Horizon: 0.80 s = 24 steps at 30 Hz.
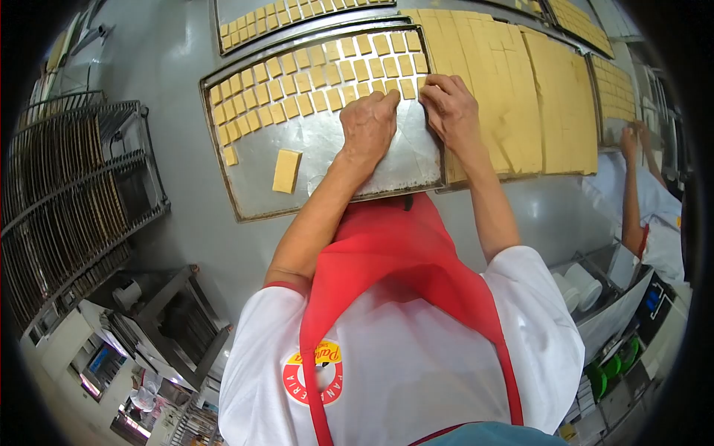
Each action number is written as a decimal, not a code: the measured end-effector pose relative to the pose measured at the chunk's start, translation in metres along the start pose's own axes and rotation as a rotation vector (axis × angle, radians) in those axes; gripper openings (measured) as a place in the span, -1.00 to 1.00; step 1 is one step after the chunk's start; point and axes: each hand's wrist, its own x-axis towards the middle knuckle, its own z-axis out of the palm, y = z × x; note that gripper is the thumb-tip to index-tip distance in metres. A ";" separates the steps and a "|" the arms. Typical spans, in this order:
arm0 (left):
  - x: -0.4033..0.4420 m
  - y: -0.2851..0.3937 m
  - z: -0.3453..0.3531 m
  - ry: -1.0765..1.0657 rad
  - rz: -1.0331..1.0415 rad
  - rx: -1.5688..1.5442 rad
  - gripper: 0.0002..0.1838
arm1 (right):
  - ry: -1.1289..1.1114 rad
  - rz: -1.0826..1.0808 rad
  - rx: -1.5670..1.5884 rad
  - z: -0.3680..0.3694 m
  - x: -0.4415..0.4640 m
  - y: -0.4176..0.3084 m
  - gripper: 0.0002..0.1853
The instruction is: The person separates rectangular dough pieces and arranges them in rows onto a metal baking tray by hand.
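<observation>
A metal baking tray (320,152) lies before me, with rows of small yellow rectangular dough pieces (332,75) across its far part. My left hand (370,125) is closed above the tray, its fingertips at the nearest row; what it holds, if anything, is hidden. My right hand (451,110) pinches at the tray's right edge, fingertips against the last dough piece (422,82) of that row. A larger block of the same dough (286,171) lies by itself near the tray's front left.
Right of the tray lies a wide sheet of yellow dough (506,97) with cut lines. More filled trays stand behind (297,15) and at the far right (613,89). A co-worker's arms (632,171) reach in at right. A rack of trays (74,201) stands left.
</observation>
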 end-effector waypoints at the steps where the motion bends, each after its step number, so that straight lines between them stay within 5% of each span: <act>1: 0.001 0.000 -0.002 -0.025 0.009 0.004 -0.91 | -0.001 -0.003 0.002 0.001 0.000 0.000 -0.83; 4: 0.002 0.007 -0.014 0.095 -0.012 -0.075 -0.96 | 0.012 0.033 0.031 0.001 -0.002 -0.002 -0.83; 8: -0.003 -0.009 -0.010 0.005 -0.106 0.016 -0.88 | 0.021 0.050 0.035 0.002 -0.003 -0.006 -0.82; 24: -0.010 -0.026 0.003 0.057 0.004 -0.039 -0.96 | -0.003 0.115 -0.058 0.004 -0.005 -0.015 -0.81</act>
